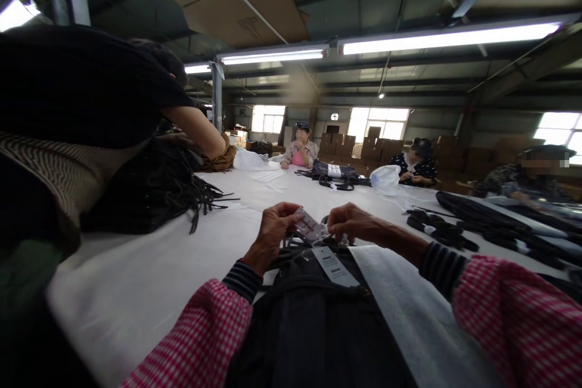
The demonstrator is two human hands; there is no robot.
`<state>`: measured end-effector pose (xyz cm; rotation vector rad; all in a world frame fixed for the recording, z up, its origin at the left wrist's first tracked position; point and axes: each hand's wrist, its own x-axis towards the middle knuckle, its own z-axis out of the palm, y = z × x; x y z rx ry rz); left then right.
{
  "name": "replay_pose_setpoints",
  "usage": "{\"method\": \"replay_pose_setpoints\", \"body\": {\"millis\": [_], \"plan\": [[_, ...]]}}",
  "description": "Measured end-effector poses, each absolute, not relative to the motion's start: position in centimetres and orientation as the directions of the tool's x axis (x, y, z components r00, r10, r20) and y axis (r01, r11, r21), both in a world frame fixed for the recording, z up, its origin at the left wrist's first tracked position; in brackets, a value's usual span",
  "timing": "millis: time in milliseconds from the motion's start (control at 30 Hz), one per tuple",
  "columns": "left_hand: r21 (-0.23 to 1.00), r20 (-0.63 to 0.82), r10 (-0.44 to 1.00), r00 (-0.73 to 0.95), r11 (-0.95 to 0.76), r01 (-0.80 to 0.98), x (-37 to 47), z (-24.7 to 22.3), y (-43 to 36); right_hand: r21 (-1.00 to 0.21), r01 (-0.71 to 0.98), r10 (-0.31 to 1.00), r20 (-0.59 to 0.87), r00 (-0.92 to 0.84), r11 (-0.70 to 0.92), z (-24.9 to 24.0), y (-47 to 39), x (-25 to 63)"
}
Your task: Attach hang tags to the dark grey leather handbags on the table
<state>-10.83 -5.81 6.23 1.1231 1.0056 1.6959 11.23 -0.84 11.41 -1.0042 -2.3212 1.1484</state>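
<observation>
A black bag [313, 321] lies on the table directly in front of me, its straps bunched at the far end. My left hand [275, 227] pinches a small printed hang tag [308, 225] by its left edge, above the bag. Close to that tag's other end, my right hand [352, 222] has its fingertips pressed together near a thin white string; what they hold is too small to make out. A second white paper tag [335, 267] with dark print lies on the bag. A whitish sheet [409, 303] lies along the bag's right side.
At the left, a co-worker in a dark top [91, 91] leans over a stack of black bags [145, 188] with loose straps. More black bags [500, 224] lie at the right of the white table [136, 291]. Other people sit across it, near clear plastic bags [385, 180].
</observation>
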Motion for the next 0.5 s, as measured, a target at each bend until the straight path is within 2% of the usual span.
{"method": "replay_pose_setpoints", "body": {"millis": [100, 167, 233, 333, 400, 500], "plan": [[0.918, 0.315, 0.908, -0.278, -0.366, -0.156, -12.1, 7.5, -6.8, -0.819, 0.430, 0.734, -0.015, -0.678, 0.380, 11.1, -1.5, 12.2], [0.908, 0.378, 0.893, -0.244, -0.409, -0.090, -12.1, 8.7, -8.1, -0.798, 0.446, 0.733, -0.008, -0.680, 0.405, 11.1, -2.1, 13.0], [0.897, 0.438, 0.889, -0.136, -0.441, 0.005, -11.3, 10.0, -10.0, -0.773, 0.464, 0.723, -0.010, -0.691, 0.433, 11.3, -3.0, 13.9], [0.872, 0.428, 0.902, 0.057, -0.429, 0.237, -9.2, 11.5, -13.5, -0.736, 0.479, 0.729, 0.028, -0.684, 0.478, 11.6, -4.1, 15.8], [0.796, 0.425, 0.896, 0.131, -0.439, 0.416, -8.0, 11.7, -15.9, -0.694, 0.522, 0.765, 0.064, -0.640, 0.495, 11.9, -4.7, 17.6], [0.611, 0.393, 0.868, 0.303, -0.493, 0.619, -7.4, 11.5, -18.9, -0.568, 0.639, 0.820, 0.119, -0.560, 0.518, 12.5, -5.6, 21.0]]}}
